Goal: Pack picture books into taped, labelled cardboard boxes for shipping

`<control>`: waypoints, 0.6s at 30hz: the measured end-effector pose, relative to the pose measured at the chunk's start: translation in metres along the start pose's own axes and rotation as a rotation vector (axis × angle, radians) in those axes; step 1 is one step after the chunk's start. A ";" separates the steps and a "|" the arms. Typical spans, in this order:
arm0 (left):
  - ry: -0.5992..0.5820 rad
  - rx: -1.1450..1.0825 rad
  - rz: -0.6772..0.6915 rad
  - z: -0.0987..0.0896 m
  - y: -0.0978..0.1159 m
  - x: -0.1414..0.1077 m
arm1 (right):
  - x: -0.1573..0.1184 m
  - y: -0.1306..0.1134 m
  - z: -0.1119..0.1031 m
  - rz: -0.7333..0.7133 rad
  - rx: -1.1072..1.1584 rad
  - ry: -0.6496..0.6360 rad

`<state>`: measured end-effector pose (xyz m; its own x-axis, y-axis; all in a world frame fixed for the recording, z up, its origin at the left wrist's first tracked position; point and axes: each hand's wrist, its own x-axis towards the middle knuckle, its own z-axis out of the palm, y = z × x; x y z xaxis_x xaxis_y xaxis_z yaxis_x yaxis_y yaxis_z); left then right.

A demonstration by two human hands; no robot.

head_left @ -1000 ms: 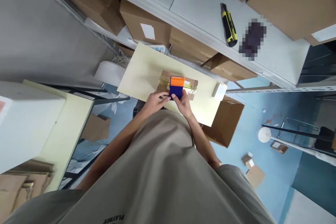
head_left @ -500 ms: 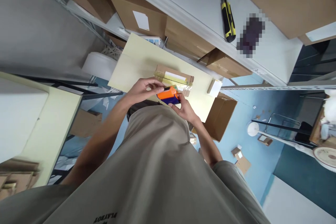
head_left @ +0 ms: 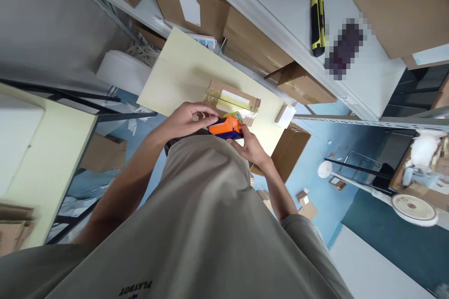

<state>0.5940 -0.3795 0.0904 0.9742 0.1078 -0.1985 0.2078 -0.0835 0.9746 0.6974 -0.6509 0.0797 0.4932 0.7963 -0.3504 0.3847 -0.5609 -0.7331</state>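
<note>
Close to my body, at the near edge of a pale yellow table, I hold a small orange and dark blue box. My left hand pinches its left end between thumb and fingers. Around the right end are the fingers of my right hand. The top of the box looks uneven, with a green and yellow part showing at its far side. Just beyond it on the table lies a cardboard parcel with a white label and clear yellowish tape. A small white box stands at the table's right edge.
A white shelf above the table bears a yellow and black utility knife, a pixelated dark item and cartons. More cardboard boxes line the level below. An open carton and a white fan are at the right.
The orange part of the box now looks more creased and raised, with more green and yellow visible behind it. Both hands keep their hold. The camera view has shifted slightly.
</note>
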 end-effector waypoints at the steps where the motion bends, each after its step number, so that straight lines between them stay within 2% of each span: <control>1: -0.003 0.007 0.013 -0.001 0.002 -0.001 | 0.000 -0.003 -0.001 0.003 -0.002 -0.002; 6: 0.013 0.003 0.049 -0.005 0.014 -0.006 | -0.002 -0.017 -0.010 -0.012 0.009 -0.027; 11: 0.061 -0.032 -0.018 -0.006 0.021 -0.010 | -0.001 -0.027 -0.021 -0.027 0.004 -0.086; 14: 0.104 -0.082 -0.122 0.000 0.012 -0.009 | 0.003 -0.027 -0.025 -0.017 0.012 -0.127; 18: 0.163 -0.206 -0.248 0.016 -0.017 -0.003 | 0.015 -0.025 -0.028 0.053 0.049 -0.147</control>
<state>0.5889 -0.3942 0.0725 0.8659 0.2582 -0.4284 0.3975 0.1646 0.9027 0.7168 -0.6311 0.1094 0.3909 0.7922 -0.4686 0.3204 -0.5944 -0.7376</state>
